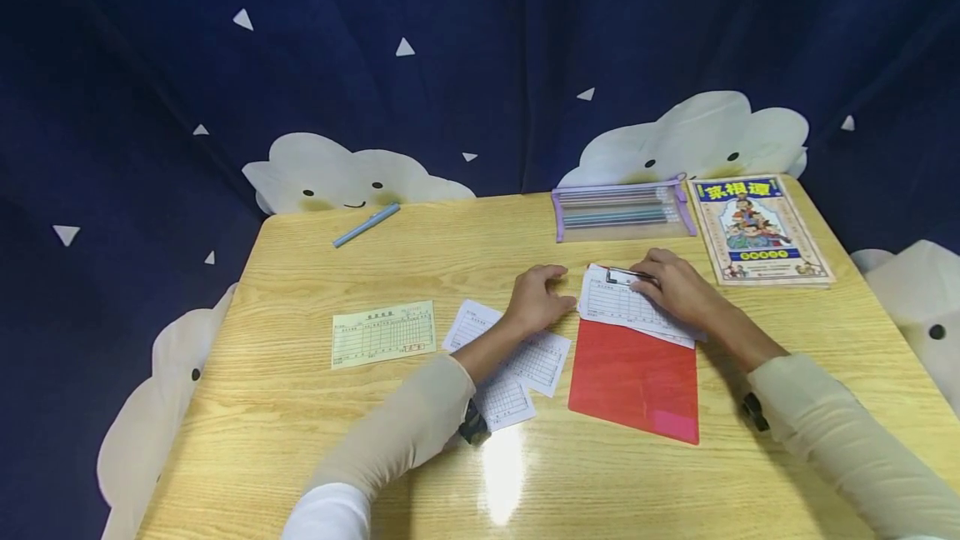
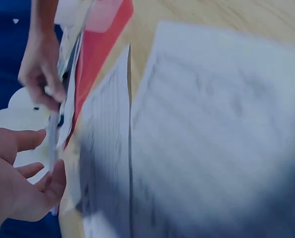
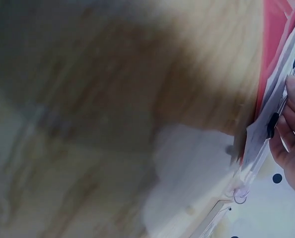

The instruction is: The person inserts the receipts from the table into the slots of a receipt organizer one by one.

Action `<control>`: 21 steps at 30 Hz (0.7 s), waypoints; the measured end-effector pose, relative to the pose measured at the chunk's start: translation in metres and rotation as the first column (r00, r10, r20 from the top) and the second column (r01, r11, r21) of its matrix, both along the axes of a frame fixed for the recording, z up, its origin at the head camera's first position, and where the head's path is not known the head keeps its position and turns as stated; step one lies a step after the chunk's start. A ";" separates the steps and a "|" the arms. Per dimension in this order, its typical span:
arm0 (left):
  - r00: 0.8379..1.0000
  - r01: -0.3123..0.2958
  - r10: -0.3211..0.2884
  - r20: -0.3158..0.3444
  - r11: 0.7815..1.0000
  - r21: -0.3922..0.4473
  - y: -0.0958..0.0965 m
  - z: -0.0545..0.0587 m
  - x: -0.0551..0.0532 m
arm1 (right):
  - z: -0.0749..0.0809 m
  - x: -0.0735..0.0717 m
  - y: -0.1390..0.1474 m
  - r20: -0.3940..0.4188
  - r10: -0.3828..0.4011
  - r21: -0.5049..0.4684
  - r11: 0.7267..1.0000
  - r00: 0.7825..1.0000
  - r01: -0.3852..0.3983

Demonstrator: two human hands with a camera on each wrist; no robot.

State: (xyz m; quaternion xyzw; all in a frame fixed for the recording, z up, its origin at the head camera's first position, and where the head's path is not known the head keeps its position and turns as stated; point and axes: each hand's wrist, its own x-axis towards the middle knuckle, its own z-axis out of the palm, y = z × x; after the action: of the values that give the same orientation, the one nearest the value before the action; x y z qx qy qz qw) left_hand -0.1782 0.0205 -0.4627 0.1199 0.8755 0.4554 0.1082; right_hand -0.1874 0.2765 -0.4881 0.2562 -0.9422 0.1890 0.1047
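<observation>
A red clipboard (image 1: 633,377) lies on the table, with white printed slips (image 1: 626,304) across its top under a metal clip (image 1: 619,277). My right hand (image 1: 678,286) grips the clip at the board's top edge, its fingers bent over it. Just left of the slips is my left hand (image 1: 536,300), thumb and fingers spread apart with nothing between them. In the left wrist view, the left hand (image 2: 26,173) shows this gap plainly. Beneath the left forearm, several loose white slips (image 1: 542,362) lie overlapping, partly hidden by the arm.
A pale yellow-green slip (image 1: 384,333) lies left of the white ones. Farther back is a blue pen (image 1: 366,225). A clear pencil pouch (image 1: 622,211) with purple trim and an illustrated book (image 1: 757,227) lie at the back right. A dark curtain (image 1: 480,65) hangs behind the table.
</observation>
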 end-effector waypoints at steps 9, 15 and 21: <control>0.998 0.033 -0.037 -0.045 0.994 -0.100 -0.075 0.014 0.006 | 0.003 0.002 0.008 0.029 -0.007 0.008 1.000 1.000 0.007; 0.997 -0.012 -0.006 -0.083 0.977 -0.213 -0.108 0.015 0.018 | 0.004 0.002 0.013 0.035 -0.004 -0.004 1.000 0.999 0.004; 0.996 -0.046 0.021 -0.090 0.956 -0.291 -0.120 0.007 0.033 | 0.006 0.003 0.015 0.042 -0.016 -0.002 1.000 0.999 0.016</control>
State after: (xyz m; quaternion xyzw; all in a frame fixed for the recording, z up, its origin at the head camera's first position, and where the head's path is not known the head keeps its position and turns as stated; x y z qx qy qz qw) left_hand -0.1455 -0.0991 -0.4562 0.1071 0.9390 0.3170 0.0794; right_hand -0.1846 0.2913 -0.4818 0.2443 -0.9460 0.1944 0.0866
